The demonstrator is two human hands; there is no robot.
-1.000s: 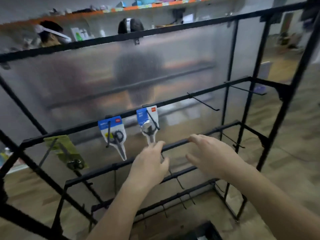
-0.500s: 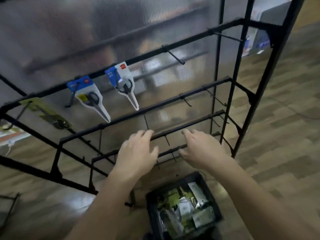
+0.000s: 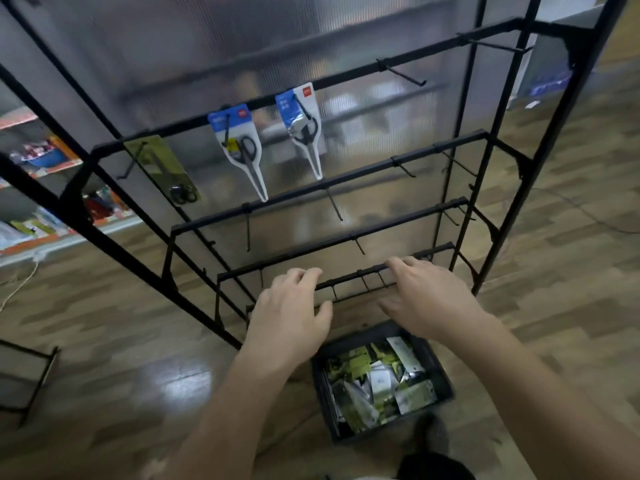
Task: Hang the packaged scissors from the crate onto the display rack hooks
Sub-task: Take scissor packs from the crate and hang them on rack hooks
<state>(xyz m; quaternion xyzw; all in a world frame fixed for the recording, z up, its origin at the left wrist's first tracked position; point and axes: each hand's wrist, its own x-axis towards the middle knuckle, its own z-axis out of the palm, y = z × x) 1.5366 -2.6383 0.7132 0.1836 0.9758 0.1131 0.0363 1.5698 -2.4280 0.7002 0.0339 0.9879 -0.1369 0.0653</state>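
A black display rack point(image 3: 377, 168) with several bars of hooks stands in front of me. Three scissor packs hang on one bar: a green pack point(image 3: 162, 169) at the left, a blue-topped pack point(image 3: 240, 150) in the middle, another blue-topped pack point(image 3: 303, 124) to its right. On the floor below sits a black crate point(image 3: 438, 372) holding several packaged scissors point(image 3: 379, 379). My left hand point(image 3: 289, 313) and my right hand point(image 3: 427, 296) hover above the crate, palms down, fingers relaxed, holding nothing.
Empty hooks stick out from the lower bars and from the right end of the upper bar point(image 3: 403, 72). A frosted panel backs the rack. Store shelves point(image 3: 38, 157) with goods lie at the left. A white cable point(image 3: 20, 282) runs over the wooden floor.
The view has tilted down from the hanging packs to the floor, bringing the crate fully into sight. Both hands have come down from the hooks toward the crate, still holding nothing.
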